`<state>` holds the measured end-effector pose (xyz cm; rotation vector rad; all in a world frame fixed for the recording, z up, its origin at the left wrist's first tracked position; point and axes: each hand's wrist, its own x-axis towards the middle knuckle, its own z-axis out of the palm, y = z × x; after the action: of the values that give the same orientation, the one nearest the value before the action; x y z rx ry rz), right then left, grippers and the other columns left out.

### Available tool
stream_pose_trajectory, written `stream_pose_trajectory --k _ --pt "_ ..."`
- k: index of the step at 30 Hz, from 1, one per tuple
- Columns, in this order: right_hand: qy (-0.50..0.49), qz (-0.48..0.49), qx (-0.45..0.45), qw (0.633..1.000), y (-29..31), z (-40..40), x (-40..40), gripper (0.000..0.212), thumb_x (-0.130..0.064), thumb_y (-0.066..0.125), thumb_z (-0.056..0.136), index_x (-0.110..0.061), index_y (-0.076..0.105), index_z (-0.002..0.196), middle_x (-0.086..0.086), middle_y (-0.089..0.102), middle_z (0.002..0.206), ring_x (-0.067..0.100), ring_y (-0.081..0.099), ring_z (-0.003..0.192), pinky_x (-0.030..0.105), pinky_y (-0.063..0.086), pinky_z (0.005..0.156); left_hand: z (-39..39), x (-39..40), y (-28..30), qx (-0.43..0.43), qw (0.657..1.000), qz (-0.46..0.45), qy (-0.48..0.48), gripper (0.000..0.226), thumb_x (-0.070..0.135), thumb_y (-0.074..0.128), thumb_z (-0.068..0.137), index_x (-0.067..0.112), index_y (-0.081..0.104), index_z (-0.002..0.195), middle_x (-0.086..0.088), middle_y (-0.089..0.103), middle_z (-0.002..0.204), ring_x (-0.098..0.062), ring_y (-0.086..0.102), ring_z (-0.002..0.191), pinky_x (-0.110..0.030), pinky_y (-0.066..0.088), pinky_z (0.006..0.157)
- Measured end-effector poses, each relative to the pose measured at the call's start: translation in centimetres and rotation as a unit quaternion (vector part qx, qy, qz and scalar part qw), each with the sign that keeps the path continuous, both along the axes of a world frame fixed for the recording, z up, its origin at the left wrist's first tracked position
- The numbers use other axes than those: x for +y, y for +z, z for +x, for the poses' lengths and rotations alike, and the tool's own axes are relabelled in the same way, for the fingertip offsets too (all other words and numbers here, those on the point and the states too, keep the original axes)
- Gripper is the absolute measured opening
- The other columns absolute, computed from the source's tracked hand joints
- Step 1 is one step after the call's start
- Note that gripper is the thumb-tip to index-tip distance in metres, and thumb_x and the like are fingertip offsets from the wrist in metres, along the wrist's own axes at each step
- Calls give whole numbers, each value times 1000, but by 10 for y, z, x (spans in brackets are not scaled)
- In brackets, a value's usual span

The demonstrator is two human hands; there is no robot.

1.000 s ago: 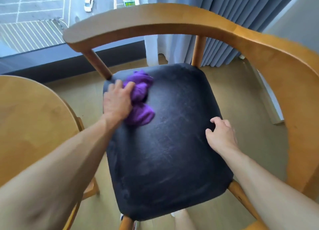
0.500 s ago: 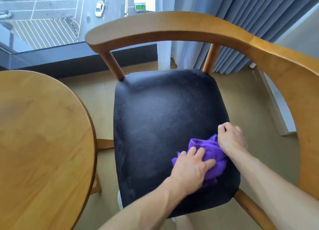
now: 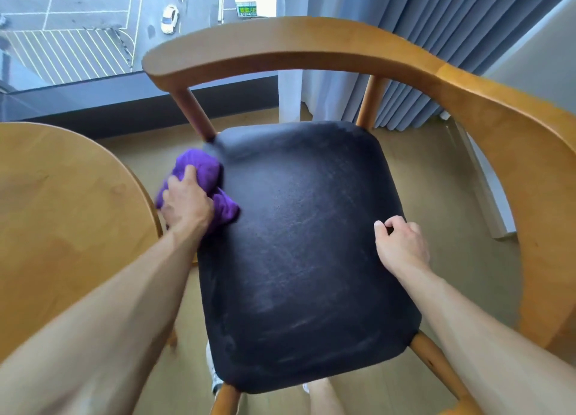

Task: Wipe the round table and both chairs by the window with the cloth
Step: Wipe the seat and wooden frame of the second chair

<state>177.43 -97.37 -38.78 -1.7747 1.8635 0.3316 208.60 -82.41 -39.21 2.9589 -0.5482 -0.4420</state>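
Left hand point(image 3: 186, 203) grips the crumpled purple cloth point(image 3: 199, 181) at the far-left corner of the black padded chair seat point(image 3: 305, 252); cloth edges blurred, part hidden under hand. Right hand point(image 3: 400, 243) loosely curled, holding nothing, on seat's right edge. Round wooden bench point(image 3: 62, 221) cut off left. Grey curtain point(image 3: 436, 25) behind curved wooden backrest point(image 3: 311, 45).

Left hand point(image 3: 186, 203) presses purple cloth point(image 3: 199, 174) on the chair seat point(image 3: 299, 252) edge; right hand point(image 3: 400, 243) rests curled
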Motion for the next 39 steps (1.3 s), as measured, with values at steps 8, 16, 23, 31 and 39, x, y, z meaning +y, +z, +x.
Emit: stream_pose_trajectory --k 8,16,23,31,39 --pt "3 -11 36 999 -6 10 3 45 -53 40 95 -21 49 127 7 45 132 37 46 118 41 41 90 -156 74 22 44 969 60 -236 51 20 54 81 34 44 129 -4 45 124 -30 51 108 -40 47 85" --pt "37 2 77 996 -9 16 18 60 -48 55 89 -13 36 135 14 36 141 42 40 125 47 42 97 -129 70 24 214 928 -50 -301 29 19 52 80 25 49 108 0 49 110 -29 54 107 -43 51 79" --pt "84 27 118 989 -8 22 30 83 -47 75 76 -11 28 135 16 30 141 41 34 128 44 43 88 -86 95 14 -2 975 9 -222 39 4 44 85 17 49 121 -11 48 120 -34 51 106 -44 51 83" --pt "88 22 133 987 -13 25 31 91 -46 76 77 -8 23 140 19 26 142 43 32 128 45 44 84 -160 182 6 169 985 -21 -23 48 9 57 79 13 50 127 -14 47 121 -41 55 105 -43 48 87" --pt "87 14 148 985 -19 25 32 94 -46 77 77 -6 21 142 21 26 143 45 33 127 46 45 83 -176 186 14 276 960 2 -55 27 10 48 78 22 52 103 -4 43 108 -33 55 103 -41 47 89"
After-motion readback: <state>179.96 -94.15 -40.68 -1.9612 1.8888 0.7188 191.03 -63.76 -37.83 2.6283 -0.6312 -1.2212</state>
